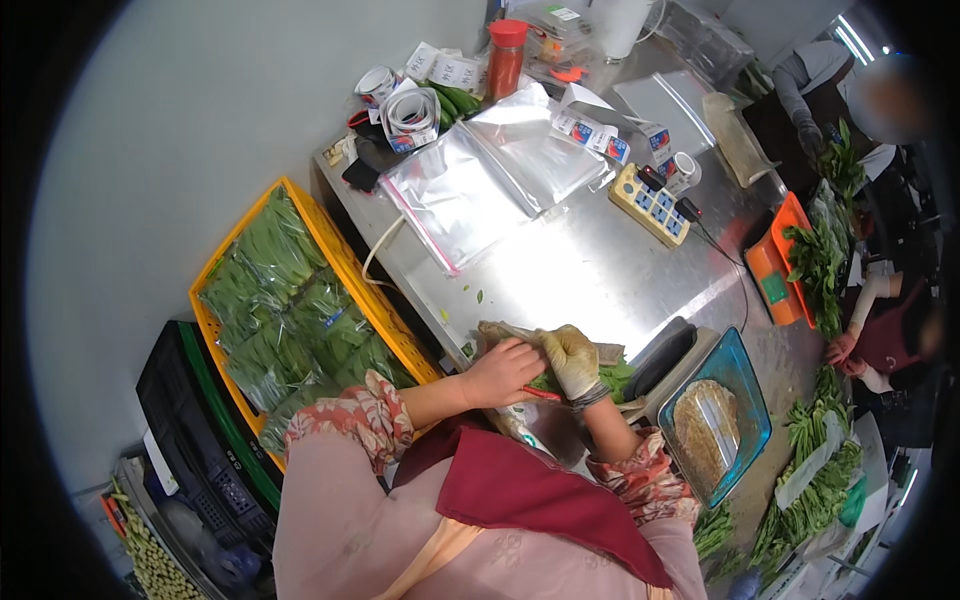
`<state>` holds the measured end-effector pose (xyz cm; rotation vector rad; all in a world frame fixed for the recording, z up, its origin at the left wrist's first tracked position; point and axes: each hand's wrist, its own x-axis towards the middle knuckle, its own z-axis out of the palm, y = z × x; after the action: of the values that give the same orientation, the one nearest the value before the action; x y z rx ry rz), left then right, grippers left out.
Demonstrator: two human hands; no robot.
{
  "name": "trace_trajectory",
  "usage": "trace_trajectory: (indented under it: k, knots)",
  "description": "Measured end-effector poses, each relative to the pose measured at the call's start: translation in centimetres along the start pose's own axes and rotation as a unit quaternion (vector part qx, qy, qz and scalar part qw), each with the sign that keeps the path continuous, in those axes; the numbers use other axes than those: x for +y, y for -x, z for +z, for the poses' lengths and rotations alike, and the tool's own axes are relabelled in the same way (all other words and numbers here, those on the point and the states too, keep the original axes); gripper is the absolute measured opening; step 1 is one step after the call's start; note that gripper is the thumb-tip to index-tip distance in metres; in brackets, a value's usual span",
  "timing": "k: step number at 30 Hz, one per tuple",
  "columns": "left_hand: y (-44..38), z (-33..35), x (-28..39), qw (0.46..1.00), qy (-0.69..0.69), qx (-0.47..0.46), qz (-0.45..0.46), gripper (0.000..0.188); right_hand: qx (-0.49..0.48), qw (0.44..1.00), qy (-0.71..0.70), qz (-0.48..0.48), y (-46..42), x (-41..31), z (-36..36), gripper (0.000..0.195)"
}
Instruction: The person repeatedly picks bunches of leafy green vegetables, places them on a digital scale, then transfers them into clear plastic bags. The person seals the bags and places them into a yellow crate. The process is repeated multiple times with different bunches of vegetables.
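Note:
At the near edge of the metal table, my bare left hand (504, 375) curls its fingers over a brown cloth-like wrapping (611, 352). My right hand (574, 361), in a stained pale glove, is closed on the same wrapping, right against the left hand. Green leaves (619, 379) show beneath and beside the wrapping; the hands hide most of them. A thin red object (541, 392), perhaps a handle, sticks out below my left fingers. Just right of my right hand stands a scale with a blue tray (757, 427), a wet brownish patch on its bottom.
Clear plastic bags (465, 202) lie beyond my hands, near a power strip (649, 206) and label rolls (411, 112). A yellow crate (315, 225) of bagged greens stands left. At right are an orange scale (780, 262), loose greens (810, 465) and two co-workers.

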<state>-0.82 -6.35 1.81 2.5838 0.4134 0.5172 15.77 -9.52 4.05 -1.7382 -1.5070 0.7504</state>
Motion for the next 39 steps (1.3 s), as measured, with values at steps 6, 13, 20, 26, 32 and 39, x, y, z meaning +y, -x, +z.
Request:
trace_trajectory:
  k: [6, 13, 20, 26, 32, 39]
  knots:
    - [-0.5, -1.6, 0.5, 0.989, -0.042, 0.137, -0.040, 0.060, 0.090, 0.989, -0.048, -0.109, 0.6, 1.3, 0.3, 0.019]
    - [0.1, -0.6, 0.0, 0.982, 0.038, 0.175, -0.060, 0.042, -0.116, 0.950, -0.260, 0.126, 1.1, 1.4, -2.1, 0.023]
    - [-0.4, 0.2, -0.2, 0.955, 0.114, 0.265, -0.074, 0.019, -0.424, 0.835, 0.342, 0.078, -3.5, -4.3, -3.1, 0.121]
    - [0.1, 0.5, -1.3, 0.945, 0.174, 0.256, -0.103, 0.015, -0.445, 0.863, 0.216, 0.101, -4.2, -1.2, -1.7, 0.085]
    - [-1.9, -5.6, -13.4, 0.964, 0.176, 0.174, -0.098, 0.014, -0.431, 0.885, -0.053, 0.167, -3.3, 1.2, -1.0, 0.069]
    - [-3.6, -12.1, -29.2, 0.992, -0.031, -0.097, -0.074, 0.023, -0.422, 0.887, -0.077, 0.169, -3.4, 2.7, -0.9, 0.074]
